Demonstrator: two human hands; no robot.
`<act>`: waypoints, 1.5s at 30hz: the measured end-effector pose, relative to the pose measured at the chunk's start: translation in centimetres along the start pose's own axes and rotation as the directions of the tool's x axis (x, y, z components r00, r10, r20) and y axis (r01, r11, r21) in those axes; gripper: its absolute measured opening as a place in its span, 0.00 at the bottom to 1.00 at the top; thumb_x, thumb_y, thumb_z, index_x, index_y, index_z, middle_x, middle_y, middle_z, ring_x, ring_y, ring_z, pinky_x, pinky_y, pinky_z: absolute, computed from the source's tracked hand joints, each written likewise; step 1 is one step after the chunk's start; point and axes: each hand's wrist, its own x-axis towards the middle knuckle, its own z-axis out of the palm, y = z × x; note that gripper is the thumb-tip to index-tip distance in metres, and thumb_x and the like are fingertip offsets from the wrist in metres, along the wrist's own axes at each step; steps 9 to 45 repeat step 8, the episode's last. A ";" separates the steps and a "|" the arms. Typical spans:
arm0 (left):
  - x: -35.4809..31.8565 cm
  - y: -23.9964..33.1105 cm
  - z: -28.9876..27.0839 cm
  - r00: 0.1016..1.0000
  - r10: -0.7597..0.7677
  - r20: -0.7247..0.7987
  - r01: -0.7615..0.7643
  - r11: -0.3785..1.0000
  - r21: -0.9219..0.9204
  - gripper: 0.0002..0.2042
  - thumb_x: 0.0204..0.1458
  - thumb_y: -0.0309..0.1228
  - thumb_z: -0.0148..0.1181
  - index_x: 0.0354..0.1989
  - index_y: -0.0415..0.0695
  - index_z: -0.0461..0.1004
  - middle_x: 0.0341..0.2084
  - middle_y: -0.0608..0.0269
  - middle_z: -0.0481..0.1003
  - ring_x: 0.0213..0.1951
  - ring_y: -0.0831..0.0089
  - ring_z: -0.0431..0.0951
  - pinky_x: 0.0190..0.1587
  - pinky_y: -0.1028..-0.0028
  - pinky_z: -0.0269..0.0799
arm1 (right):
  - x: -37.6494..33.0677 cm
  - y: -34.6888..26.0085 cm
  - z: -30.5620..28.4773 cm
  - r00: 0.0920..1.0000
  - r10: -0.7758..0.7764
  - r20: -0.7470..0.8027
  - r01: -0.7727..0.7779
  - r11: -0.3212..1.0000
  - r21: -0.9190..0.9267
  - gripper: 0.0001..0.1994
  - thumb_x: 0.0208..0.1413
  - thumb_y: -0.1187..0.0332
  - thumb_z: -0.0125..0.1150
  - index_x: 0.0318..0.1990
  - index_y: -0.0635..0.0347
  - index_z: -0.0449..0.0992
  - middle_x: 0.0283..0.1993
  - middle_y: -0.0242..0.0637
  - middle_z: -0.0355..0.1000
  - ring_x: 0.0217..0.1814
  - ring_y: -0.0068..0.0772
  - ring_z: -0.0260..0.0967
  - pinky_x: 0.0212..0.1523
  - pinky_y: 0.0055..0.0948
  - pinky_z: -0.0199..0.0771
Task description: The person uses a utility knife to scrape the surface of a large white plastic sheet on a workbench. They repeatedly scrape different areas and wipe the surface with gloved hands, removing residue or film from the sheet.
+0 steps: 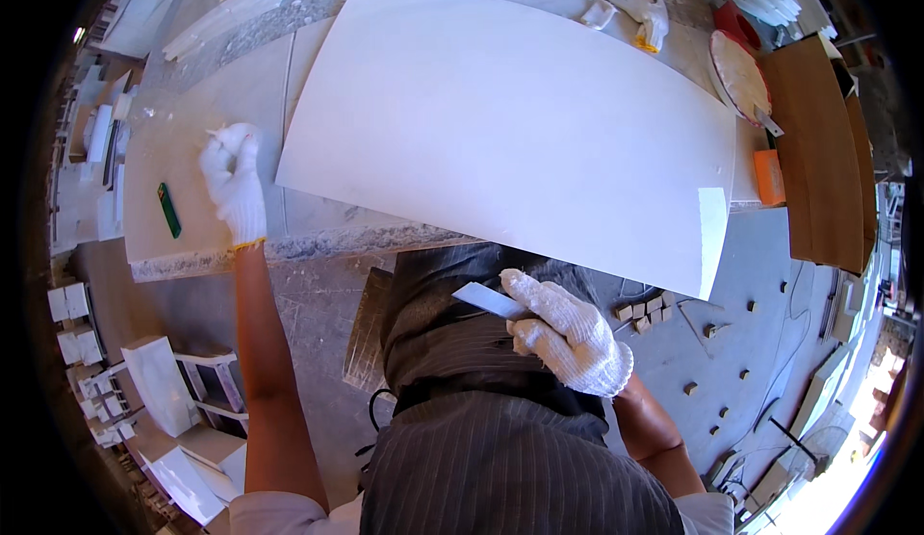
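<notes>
A large white rectangular panel [510,131] lies at an angle on the worktable, its near right corner jutting past the table's front edge. My left hand [235,184], in a white knit glove, rests on the tabletop left of the panel. Its fingers are curled together, and what they hold, if anything, is hidden. Close to my waist, my gloved right hand [573,338] grips a flat pale strip [489,299] with a straight end, like a scraper blade. That strip points left, apart from the panel. A narrow green pack [169,210] lies left of my left hand.
Spare white gloves [643,15] lie beyond the panel. At the right are a round tub of pale paste [739,78], a putty knife [768,121], an orange box [768,177] and a cardboard box [823,155]. Small wooden blocks [647,312] are scattered on the floor.
</notes>
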 end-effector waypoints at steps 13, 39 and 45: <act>-0.9 0.3 -0.7 0.999 -0.023 -0.030 0.024 0.999 0.039 0.25 0.57 0.29 0.67 0.61 0.34 0.67 0.50 0.56 0.78 0.52 0.72 0.76 0.59 0.72 0.68 | 0.5 0.0 0.5 0.983 0.046 0.180 -0.052 0.998 0.032 0.28 0.64 0.75 0.55 0.72 0.65 0.60 0.40 0.42 0.76 0.35 0.32 0.76 0.42 0.29 0.77; -0.9 0.3 -0.7 0.999 -0.023 -0.030 0.024 0.999 0.039 0.25 0.57 0.29 0.67 0.61 0.34 0.67 0.50 0.56 0.78 0.52 0.72 0.76 0.59 0.72 0.68 | 0.5 0.0 0.5 0.983 0.046 0.180 -0.052 0.998 0.032 0.28 0.64 0.75 0.55 0.72 0.65 0.60 0.40 0.42 0.76 0.35 0.32 0.76 0.42 0.29 0.77; -0.9 0.3 -0.7 0.999 -0.023 -0.030 0.024 0.999 0.039 0.25 0.57 0.29 0.67 0.61 0.34 0.67 0.50 0.56 0.78 0.52 0.72 0.76 0.59 0.72 0.68 | 0.5 0.0 0.5 0.983 0.046 0.180 -0.052 0.998 0.032 0.28 0.64 0.75 0.55 0.72 0.65 0.60 0.40 0.42 0.76 0.35 0.32 0.76 0.42 0.29 0.77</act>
